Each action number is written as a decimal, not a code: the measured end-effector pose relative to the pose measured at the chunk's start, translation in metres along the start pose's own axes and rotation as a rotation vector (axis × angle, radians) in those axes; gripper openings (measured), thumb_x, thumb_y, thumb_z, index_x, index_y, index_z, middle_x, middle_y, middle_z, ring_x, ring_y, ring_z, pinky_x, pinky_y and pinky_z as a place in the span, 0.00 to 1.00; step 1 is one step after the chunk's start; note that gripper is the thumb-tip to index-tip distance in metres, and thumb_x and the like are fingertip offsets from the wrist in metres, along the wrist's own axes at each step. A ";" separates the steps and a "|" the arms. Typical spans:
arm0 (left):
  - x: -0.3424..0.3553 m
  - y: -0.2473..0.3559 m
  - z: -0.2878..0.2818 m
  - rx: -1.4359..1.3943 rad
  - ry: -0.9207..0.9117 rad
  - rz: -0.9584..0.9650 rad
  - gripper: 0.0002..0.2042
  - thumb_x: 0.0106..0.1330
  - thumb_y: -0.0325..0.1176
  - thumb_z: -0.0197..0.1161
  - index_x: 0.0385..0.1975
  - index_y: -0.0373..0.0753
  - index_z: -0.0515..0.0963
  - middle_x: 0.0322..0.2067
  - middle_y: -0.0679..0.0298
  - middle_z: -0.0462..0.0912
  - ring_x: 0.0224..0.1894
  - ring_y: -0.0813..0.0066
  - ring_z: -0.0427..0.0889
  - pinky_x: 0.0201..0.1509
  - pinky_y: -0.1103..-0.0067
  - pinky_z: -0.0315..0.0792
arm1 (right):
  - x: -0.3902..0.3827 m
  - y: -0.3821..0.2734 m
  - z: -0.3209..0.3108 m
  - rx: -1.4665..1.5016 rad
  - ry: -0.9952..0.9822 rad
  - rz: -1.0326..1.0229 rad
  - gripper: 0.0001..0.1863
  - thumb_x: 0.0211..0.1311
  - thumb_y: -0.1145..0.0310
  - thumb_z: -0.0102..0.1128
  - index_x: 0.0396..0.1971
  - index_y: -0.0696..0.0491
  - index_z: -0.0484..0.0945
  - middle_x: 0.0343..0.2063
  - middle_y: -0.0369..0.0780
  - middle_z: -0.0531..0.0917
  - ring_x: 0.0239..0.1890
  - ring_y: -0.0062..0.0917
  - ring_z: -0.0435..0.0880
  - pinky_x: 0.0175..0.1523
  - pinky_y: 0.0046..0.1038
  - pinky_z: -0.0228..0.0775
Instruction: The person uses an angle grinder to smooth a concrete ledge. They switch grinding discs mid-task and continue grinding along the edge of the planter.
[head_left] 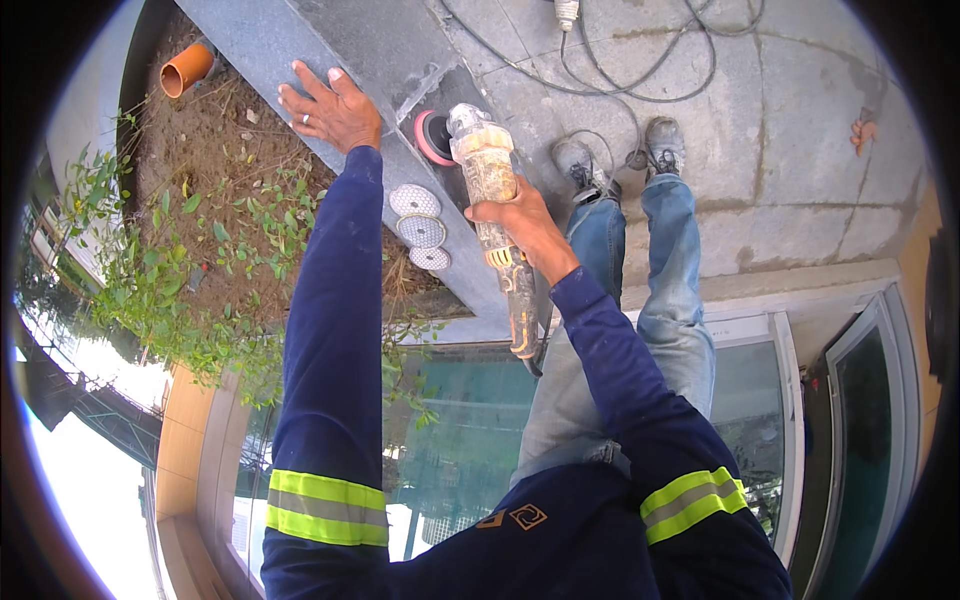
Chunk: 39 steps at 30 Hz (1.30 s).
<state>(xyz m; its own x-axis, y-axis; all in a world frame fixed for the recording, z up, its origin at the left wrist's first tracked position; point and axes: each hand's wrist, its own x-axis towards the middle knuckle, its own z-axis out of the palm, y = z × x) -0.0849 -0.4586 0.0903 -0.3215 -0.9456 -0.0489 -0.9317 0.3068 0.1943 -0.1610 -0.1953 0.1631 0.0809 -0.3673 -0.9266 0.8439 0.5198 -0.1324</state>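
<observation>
My right hand (522, 228) is wrapped round the dusty yellow body of an angle grinder (487, 172). At the tool's far end, a round pad (434, 138) with a pink-red rim stands on edge against the side of a grey stone ledge (330, 60); whether it touches the stone I cannot tell. My left hand (335, 112) lies flat on top of the ledge, fingers spread, a ring on one finger. Nearer to me on the ledge, between my forearms, three round white honeycomb-patterned polishing pads (421, 231) lie in a row.
Left of the ledge is a soil bed (225, 150) with leafy plants (165, 320) and an orange pipe end (187, 70). A black cable (650, 92) loops over the grey paving (790, 120), near a white connector (567, 12). My shoes (664, 145) stand right of the grinder.
</observation>
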 end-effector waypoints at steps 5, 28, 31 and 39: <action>0.001 0.002 0.001 -0.014 0.001 0.007 0.33 0.81 0.55 0.38 0.80 0.43 0.52 0.78 0.40 0.44 0.82 0.44 0.36 0.81 0.44 0.32 | -0.007 -0.005 0.006 0.039 -0.011 -0.044 0.31 0.47 0.70 0.78 0.52 0.63 0.74 0.37 0.42 0.84 0.35 0.27 0.84 0.40 0.32 0.77; 0.001 -0.001 0.001 0.032 0.014 0.001 0.33 0.81 0.54 0.39 0.80 0.44 0.53 0.77 0.39 0.45 0.81 0.40 0.43 0.80 0.44 0.36 | 0.069 0.002 -0.016 -0.035 0.010 -0.078 0.28 0.47 0.66 0.78 0.47 0.62 0.77 0.34 0.42 0.85 0.31 0.28 0.84 0.38 0.31 0.75; 0.001 0.001 0.001 0.030 0.004 -0.001 0.33 0.81 0.54 0.39 0.80 0.44 0.52 0.77 0.39 0.44 0.81 0.40 0.43 0.80 0.45 0.38 | 0.082 0.004 -0.031 0.046 -0.024 -0.038 0.27 0.46 0.68 0.79 0.47 0.61 0.80 0.34 0.41 0.85 0.31 0.26 0.84 0.37 0.31 0.76; -0.001 0.007 -0.002 0.014 -0.017 -0.026 0.33 0.81 0.56 0.38 0.80 0.47 0.52 0.78 0.41 0.43 0.81 0.41 0.42 0.80 0.47 0.40 | 0.083 -0.008 -0.025 -0.007 -0.038 -0.045 0.26 0.42 0.67 0.79 0.43 0.62 0.81 0.33 0.42 0.85 0.32 0.30 0.85 0.39 0.32 0.76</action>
<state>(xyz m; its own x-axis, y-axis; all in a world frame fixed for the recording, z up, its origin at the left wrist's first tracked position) -0.0909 -0.4561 0.0932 -0.3000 -0.9513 -0.0708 -0.9421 0.2838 0.1787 -0.1740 -0.2110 0.0783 0.0629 -0.4197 -0.9055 0.8434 0.5075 -0.1766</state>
